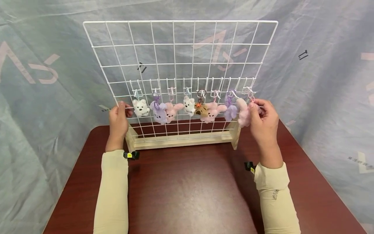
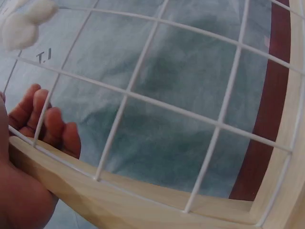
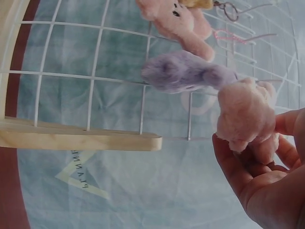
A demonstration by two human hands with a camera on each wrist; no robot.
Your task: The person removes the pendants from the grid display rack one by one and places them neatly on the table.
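A white wire grid rack (image 1: pixel 181 21) stands upright on a wooden base (image 1: pixel 184 141), with a row of plush keychains on its hooks. My left hand (image 1: pixel 119 122) holds the rack's left edge; its fingers (image 2: pixel 55 124) show behind the wires in the left wrist view. At the row's right end, my right hand (image 1: pixel 265 123) pinches a pink plush keychain (image 3: pixel 245 114) between thumb and fingers. That keychain's ring is at the last hook. Beside it hangs a purple plush keychain (image 3: pixel 176 71). A white bear keychain (image 1: pixel 141 108) hangs nearest my left hand.
Between the ends hang another purple keychain (image 1: pixel 159 113), a pink one (image 1: pixel 172 112), a white one (image 1: pixel 189 106), a brown one (image 1: pixel 202 111) and another pink one (image 1: pixel 208 112). The rack stands on a dark red table (image 1: pixel 187 188) before a grey cloth (image 1: pixel 52 107).
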